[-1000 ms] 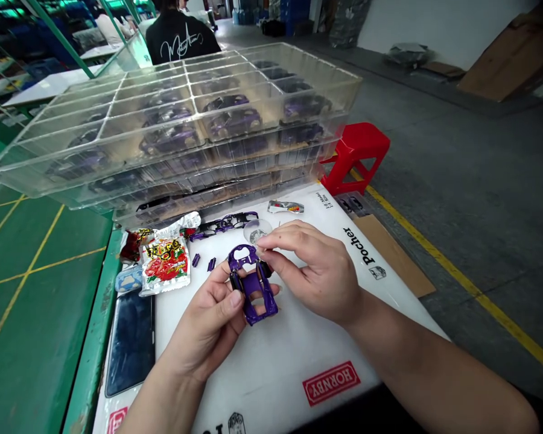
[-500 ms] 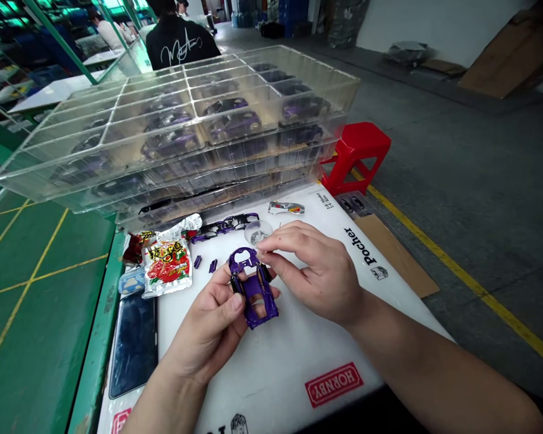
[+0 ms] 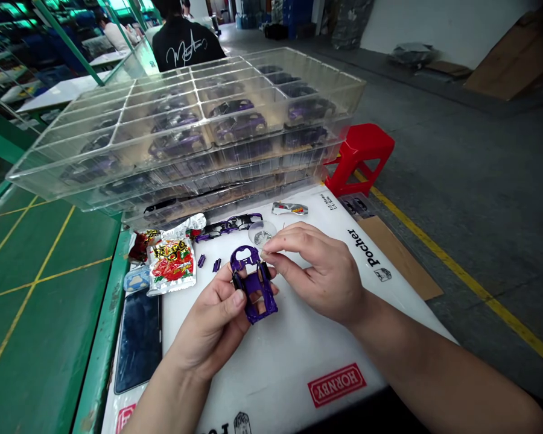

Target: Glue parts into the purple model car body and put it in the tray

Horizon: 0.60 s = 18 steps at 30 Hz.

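Note:
My left hand (image 3: 221, 313) is closed around a purple toy car body (image 3: 254, 288), its open frame facing up with the windscreen end away from me. Thumb and fingers grip it by the left side and from beneath. My right hand (image 3: 319, 271) pinches thumb to forefinger at the body's far right edge; whatever sits in the pinch is too small to make out. Just beyond those fingertips lies a round clear dish (image 3: 261, 234) with tiny pieces in it. Small purple parts (image 3: 216, 264) rest on the white surface left of the body, and purple and black frame parts (image 3: 230, 226) lie behind.
Stacked clear compartment trays (image 3: 190, 138) of purple cars stand at the back. At left are foil snack packets (image 3: 172, 265) and a dark phone (image 3: 138, 340). A torn silver wrapper (image 3: 289, 208) lies near the trays. A red stool (image 3: 362, 154) and a seated person (image 3: 187, 45) are beyond.
The view has shifted slightly, moving the surroundings a little to the right. Both hands keep nearly the same pose, the right pinch still at the car body's far edge.

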Tool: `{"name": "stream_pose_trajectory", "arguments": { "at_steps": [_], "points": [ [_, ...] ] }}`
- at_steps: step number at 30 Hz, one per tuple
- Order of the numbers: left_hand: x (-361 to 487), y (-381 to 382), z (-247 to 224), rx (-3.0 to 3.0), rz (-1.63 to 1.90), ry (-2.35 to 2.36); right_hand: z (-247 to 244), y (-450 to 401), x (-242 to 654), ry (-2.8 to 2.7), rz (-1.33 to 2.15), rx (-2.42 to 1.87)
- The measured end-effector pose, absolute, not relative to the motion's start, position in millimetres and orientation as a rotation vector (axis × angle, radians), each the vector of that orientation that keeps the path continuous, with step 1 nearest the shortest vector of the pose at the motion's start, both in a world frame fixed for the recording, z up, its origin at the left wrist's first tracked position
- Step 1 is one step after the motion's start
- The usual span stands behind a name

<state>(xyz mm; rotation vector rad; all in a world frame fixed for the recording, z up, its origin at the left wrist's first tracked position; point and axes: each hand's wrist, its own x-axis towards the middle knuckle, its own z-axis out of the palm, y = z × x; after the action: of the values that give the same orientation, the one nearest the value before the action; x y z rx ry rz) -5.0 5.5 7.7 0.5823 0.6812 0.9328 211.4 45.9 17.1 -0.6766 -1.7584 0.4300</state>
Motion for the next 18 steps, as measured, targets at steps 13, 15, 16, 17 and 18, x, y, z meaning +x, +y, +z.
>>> {"name": "stream_pose_trajectory", "arguments": {
  "at_steps": [13, 15, 16, 17, 18],
  "points": [
    [-7.8, 4.7, 5.1, 0.559, 0.927, 0.674, 15.5, 45.9, 210.8, -1.761, 0.431, -0.670],
    [-7.6, 4.5, 5.8, 0.554, 0.929, 0.672, 15.1, 46.2, 211.0, -1.755, 0.440, -0.680],
    [-7.1, 4.5, 6.3, 0.554, 0.933, 0.674, 14.8, 46.3, 211.0, -1.749, 0.446, -0.686],
    [-6.2, 4.5, 7.0, 0.556, 0.938, 0.676, 14.5, 46.2, 210.9, -1.742, 0.452, -0.694],
    [-5.2, 4.7, 7.5, 0.560, 0.944, 0.680, 14.3, 46.0, 210.7, -1.735, 0.460, -0.707]
  ]
}}
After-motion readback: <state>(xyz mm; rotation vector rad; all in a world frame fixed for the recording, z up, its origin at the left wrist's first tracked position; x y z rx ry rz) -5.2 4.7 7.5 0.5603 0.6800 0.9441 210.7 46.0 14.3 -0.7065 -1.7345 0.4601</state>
